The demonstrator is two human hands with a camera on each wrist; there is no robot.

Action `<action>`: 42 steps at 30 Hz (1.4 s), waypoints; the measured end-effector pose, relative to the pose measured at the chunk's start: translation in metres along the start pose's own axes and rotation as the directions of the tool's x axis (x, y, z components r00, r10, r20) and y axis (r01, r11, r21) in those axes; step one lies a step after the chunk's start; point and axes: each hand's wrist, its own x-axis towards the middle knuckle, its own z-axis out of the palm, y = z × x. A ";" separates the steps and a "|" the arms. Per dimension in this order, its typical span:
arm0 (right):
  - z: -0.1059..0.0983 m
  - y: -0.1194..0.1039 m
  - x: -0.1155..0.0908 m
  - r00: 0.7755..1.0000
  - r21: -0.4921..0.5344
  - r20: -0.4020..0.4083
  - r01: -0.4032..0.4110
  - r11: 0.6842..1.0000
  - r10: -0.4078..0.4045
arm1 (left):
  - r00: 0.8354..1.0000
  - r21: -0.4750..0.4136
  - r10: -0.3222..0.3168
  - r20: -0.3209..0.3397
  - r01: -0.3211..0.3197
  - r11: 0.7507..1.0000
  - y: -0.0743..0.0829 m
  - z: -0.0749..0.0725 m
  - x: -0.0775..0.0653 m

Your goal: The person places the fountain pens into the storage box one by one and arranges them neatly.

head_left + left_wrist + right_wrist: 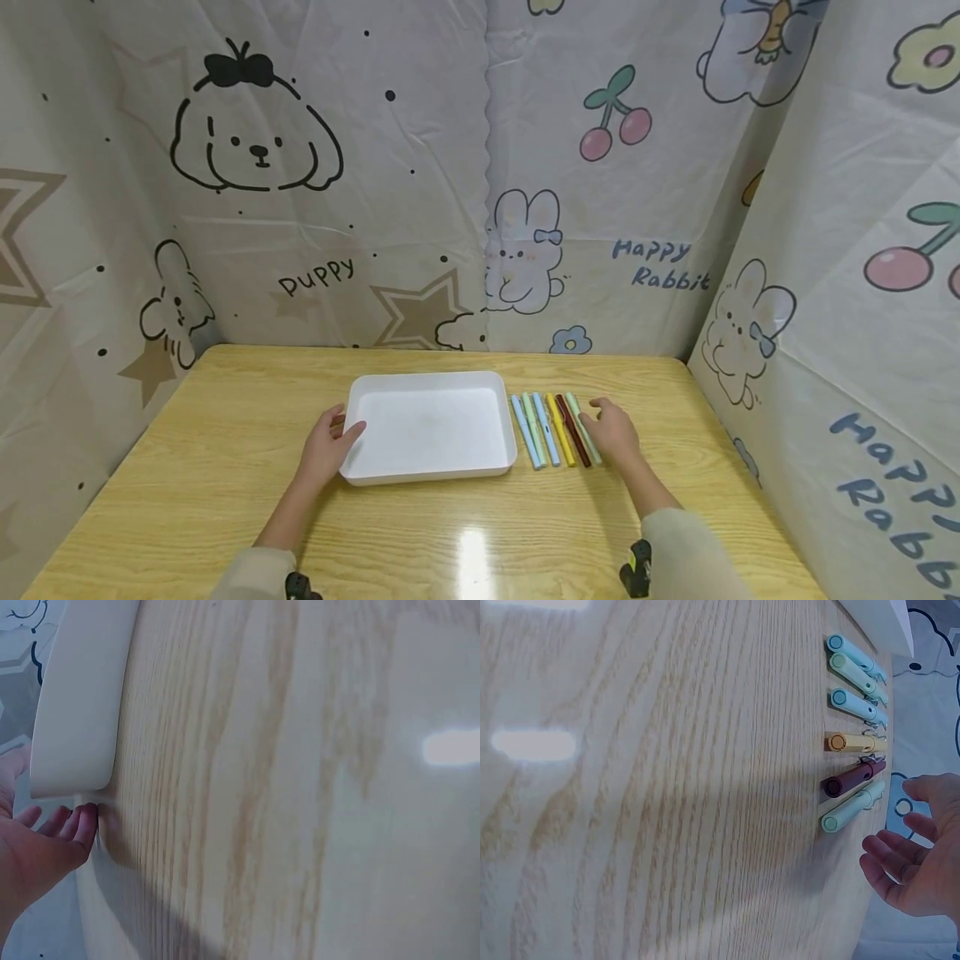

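A shallow white tray (431, 429) lies on the wooden table. My left hand (327, 443) holds its left end, thumb over the rim and fingers along the outer wall. In the left wrist view the fingers (64, 829) curl at the foot of the tray's wall (79, 712). Beside the tray several capped pens lie in a row: light blue, light green, a yellow pen (561, 430), a dark red pen (573, 431) and an outer light green pen (584, 428). My right hand (613, 432) hovers at that outer pen, fingers loosely bent and holding nothing in the right wrist view.
The wooden table (465, 533) runs back to a printed cloth backdrop (420, 167), with cloth sides at left and right. A bright reflection shows on the table's near part. Dark devices are strapped at both wrists.
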 end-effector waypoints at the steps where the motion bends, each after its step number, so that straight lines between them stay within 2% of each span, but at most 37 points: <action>1: 0.000 0.000 0.000 1.000 0.004 0.002 0.000 1.000 0.000 | 1.000 -0.002 0.000 0.001 0.000 1.000 -0.001 0.000 0.000; 17: 0.006 0.007 0.004 0.999 0.046 -0.022 -0.025 0.999 0.026 | 0.999 -0.046 0.032 -0.021 -0.033 0.998 -0.003 0.005 0.000; 24: 0.009 0.011 0.004 0.999 0.073 -0.008 -0.040 0.997 0.040 | 0.999 -0.075 0.030 -0.042 -0.033 0.997 -0.006 0.006 0.000; 33: 0.015 0.012 0.007 1.000 0.148 -0.006 -0.014 0.989 0.015 | 0.997 -0.070 0.037 -0.069 -0.042 0.997 -0.011 0.006 -0.001; 37: 0.016 0.012 0.008 1.000 0.136 -0.024 0.012 0.991 -0.009 | 0.996 -0.069 0.042 -0.083 -0.047 0.997 -0.011 0.007 -0.001; 42: 0.020 0.015 0.012 1.000 0.128 0.002 -0.009 0.992 0.009 | 0.995 -0.073 0.037 -0.092 -0.043 0.996 -0.009 0.008 -0.002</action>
